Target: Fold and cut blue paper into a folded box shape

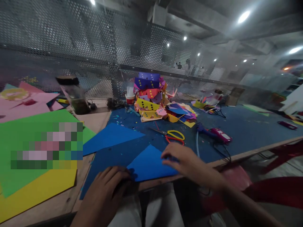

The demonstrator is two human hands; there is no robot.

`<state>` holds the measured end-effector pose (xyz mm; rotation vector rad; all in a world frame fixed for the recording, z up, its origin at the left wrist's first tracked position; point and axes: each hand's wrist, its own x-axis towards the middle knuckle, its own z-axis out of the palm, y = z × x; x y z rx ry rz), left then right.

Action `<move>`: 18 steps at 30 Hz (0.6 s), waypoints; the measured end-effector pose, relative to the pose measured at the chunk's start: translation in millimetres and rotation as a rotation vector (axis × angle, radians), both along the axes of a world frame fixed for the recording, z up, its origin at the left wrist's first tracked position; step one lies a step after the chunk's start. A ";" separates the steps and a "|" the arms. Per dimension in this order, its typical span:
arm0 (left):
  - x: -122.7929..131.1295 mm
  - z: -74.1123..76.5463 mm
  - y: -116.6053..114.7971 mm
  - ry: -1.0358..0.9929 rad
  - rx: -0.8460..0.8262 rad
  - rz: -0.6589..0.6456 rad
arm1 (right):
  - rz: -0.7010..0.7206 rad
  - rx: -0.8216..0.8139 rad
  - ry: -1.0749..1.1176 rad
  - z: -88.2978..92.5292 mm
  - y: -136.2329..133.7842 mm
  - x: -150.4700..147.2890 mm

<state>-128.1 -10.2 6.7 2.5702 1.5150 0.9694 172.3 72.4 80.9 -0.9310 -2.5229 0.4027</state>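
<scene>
A blue craft sheet, cut to a point at the far end, lies at the table's front edge between my hands. My left hand is curled over its near left corner, fingers together and fingertips at the sheet; the thumb is hidden. Above the sheet's right side, my right hand has its fingers bent toward the thumb. Something dark shows between them, too unclear to name. Just beyond that hand lie scissors with yellow and red handles. A second blue sheet lies farther left.
Green and yellow sheets cover the left side, partly blurred out. Behind are a dark-lidded jar, a paper cup and a stack of colourful paper masks. A purple corded tool lies right, near a red chair.
</scene>
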 end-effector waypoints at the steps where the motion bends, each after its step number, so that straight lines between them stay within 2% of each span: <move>1: 0.5 1.6 1.2 0.008 0.028 0.006 | 0.044 0.000 -0.019 -2.6 -13.9 -3.5; 4: 3.7 6.9 4.1 0.038 0.147 0.006 | 0.032 0.184 -0.093 -14.4 -39.1 -11.3; 8: 7.0 11.0 4.0 0.103 0.228 0.012 | 0.006 0.380 -0.097 -34.6 -40.1 -15.1; 12: 7.2 5.0 -0.1 0.145 0.237 0.012 | 0.016 0.411 -0.079 -49.6 -37.1 -15.6; 18: 11.1 -9.8 -7.0 0.067 0.207 0.014 | -0.006 0.426 -0.067 -53.5 -43.5 -14.5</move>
